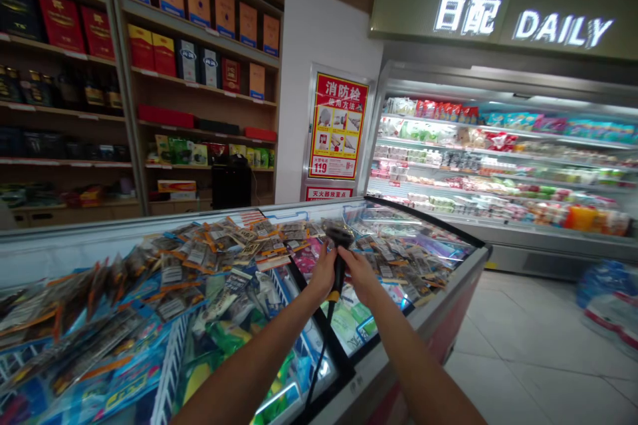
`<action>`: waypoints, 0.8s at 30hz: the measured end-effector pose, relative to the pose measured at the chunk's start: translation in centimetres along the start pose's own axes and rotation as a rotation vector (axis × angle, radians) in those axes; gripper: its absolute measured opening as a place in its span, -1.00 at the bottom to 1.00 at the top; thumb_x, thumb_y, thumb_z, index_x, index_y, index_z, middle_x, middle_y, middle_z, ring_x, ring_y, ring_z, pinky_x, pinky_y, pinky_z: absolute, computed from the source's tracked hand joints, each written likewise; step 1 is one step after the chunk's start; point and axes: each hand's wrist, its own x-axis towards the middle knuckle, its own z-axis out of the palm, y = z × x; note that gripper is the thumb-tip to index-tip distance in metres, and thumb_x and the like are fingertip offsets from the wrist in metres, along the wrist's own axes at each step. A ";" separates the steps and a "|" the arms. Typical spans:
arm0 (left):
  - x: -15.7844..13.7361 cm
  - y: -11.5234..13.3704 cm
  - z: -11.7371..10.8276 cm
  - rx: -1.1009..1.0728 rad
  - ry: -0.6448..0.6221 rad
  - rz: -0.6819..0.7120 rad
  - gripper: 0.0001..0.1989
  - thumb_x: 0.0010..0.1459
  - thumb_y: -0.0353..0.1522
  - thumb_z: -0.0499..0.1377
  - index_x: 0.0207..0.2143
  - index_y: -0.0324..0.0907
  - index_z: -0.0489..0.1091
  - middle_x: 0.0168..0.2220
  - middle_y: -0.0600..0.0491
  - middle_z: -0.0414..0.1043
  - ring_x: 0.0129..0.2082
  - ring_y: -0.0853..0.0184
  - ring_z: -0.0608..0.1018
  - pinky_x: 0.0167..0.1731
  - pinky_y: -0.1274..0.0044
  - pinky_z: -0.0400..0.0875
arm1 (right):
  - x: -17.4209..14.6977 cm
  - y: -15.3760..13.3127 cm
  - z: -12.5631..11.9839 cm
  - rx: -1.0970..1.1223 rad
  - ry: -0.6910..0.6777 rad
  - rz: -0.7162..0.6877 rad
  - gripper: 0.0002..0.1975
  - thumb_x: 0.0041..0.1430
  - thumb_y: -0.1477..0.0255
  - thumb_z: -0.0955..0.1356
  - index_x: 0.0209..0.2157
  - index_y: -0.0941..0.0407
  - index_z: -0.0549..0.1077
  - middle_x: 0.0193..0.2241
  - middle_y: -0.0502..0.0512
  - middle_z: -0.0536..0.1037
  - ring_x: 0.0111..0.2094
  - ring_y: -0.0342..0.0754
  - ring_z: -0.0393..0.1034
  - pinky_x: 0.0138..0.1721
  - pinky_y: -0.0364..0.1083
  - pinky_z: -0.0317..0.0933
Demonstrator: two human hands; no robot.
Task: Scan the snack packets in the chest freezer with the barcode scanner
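Note:
A handheld barcode scanner (339, 237) with a black head and a black handle, yellow near its bottom end, stands upright between my hands. My left hand (323, 272) is closed round the left side of the handle. On the other side, my right hand (357, 273) has its fingers against the handle, just below the head. A black cable (321, 355) hangs from the handle's end. Underneath is a chest freezer (379, 365) with glass lids. Many flat packets (197, 254) with orange edges lie along its top, and bagged goods show through the glass.
Shelves of boxes and bottles (199, 20) rise at the back left. A red fire-hydrant notice (339, 126) hangs on the white wall. To the right, a lit open fridge (498, 166) holds packaged food. Wrapped water bottles (605, 292) stand on the tiled floor (523, 339).

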 end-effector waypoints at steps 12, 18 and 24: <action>7.2 -2.4 -10.4 1.302 0.198 0.075 -0.58 0.09 -0.33 -0.07 0.02 -0.25 0.19 0.00 -0.17 0.28 0.01 0.14 0.31 -0.07 0.33 0.19 | -0.6 -0.5 -3.1 0.332 0.282 -0.015 -0.67 -0.21 0.23 0.41 -0.44 0.10 0.28 -0.68 -0.09 0.43 -0.71 -0.18 0.27 -0.73 -0.20 0.13; 6.8 -5.2 -11.6 1.406 0.169 0.224 -0.63 0.11 -0.29 -0.08 -0.10 -0.26 0.30 -0.02 -0.20 0.29 0.04 0.09 0.26 -0.05 0.24 0.13 | -0.4 -0.4 -3.2 0.357 0.340 -0.069 -0.68 -0.21 0.22 0.39 -0.50 0.11 0.25 -0.72 -0.12 0.38 -0.73 -0.21 0.24 -0.75 -0.22 0.12; 8.0 -4.8 -10.5 1.194 0.263 0.143 -0.69 0.03 -0.20 0.04 -0.32 -0.25 0.38 -0.15 -0.17 0.36 -0.04 0.07 0.33 -0.11 0.33 0.20 | -0.3 -0.1 -1.8 0.364 0.295 -0.041 -0.68 -0.22 0.19 0.39 -0.51 0.13 0.28 -0.70 -0.09 0.39 -0.74 -0.21 0.24 -0.76 -0.22 0.08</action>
